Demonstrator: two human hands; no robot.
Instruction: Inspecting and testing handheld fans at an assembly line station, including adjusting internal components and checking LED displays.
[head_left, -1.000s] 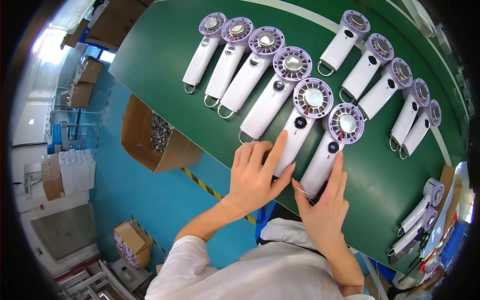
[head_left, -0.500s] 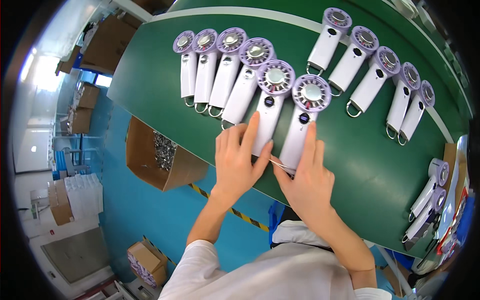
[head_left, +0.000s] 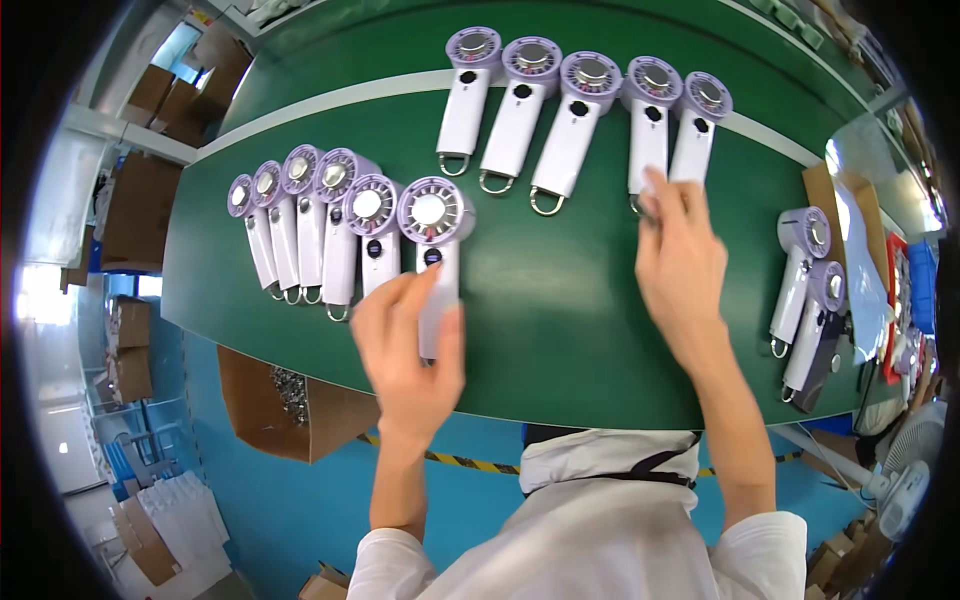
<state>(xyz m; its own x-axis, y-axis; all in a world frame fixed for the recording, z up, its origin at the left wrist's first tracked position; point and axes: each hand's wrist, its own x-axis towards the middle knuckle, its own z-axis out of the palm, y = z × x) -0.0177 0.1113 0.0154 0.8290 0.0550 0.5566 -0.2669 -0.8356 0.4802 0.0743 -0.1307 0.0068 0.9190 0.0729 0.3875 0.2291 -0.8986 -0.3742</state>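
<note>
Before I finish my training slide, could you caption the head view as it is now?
Left hand at the left row's end fan, right hand at a back-row fan, over a green table.

A white, lilac-rimmed fan (head_left: 437, 242) is laid face-up, rightmost of the near six (its display (head_left: 432, 257) lit). A matching dark-screened fan (head_left: 650, 128) is set fourth among the far five.

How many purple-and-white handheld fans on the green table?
13 visible: six fans in the left row, five fans along the back, two fans near the right edge. Others may be hidden.
</note>
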